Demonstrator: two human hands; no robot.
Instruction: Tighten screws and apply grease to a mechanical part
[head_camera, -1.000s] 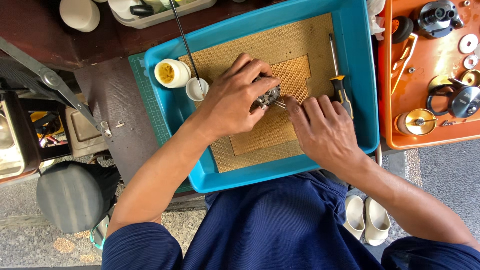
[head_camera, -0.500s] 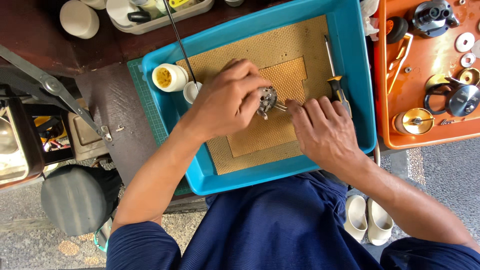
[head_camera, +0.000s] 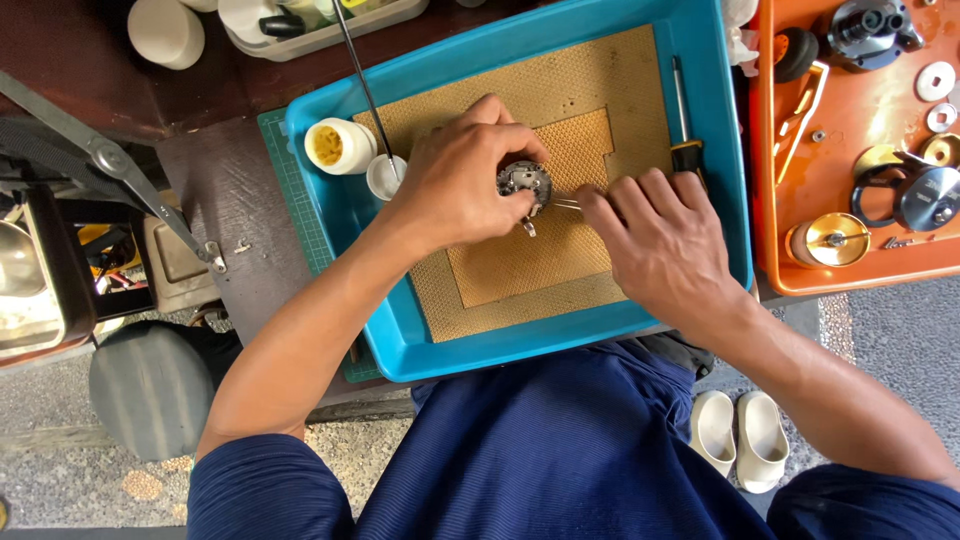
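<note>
The left hand (head_camera: 470, 180) pinches a small round grey metal mechanism (head_camera: 525, 183) between thumb and fingers, holding it just above the tan perforated mat (head_camera: 600, 90) inside the blue plastic tray (head_camera: 400, 340) on the dark desk (head_camera: 230, 200). The right hand (head_camera: 660, 240) has its grip narrowed on thin metal tweezers (head_camera: 567, 205), whose tips touch the mechanism's side. Judging from this, the work sits mid-way: the mechanism is open with its inner parts exposed, and loose parts lie in the orange tray (head_camera: 860, 275), well apart. A white grease pot (head_camera: 338, 146) and a black-handled screwdriver (head_camera: 686, 125) lie in the blue tray, untouched.
</note>
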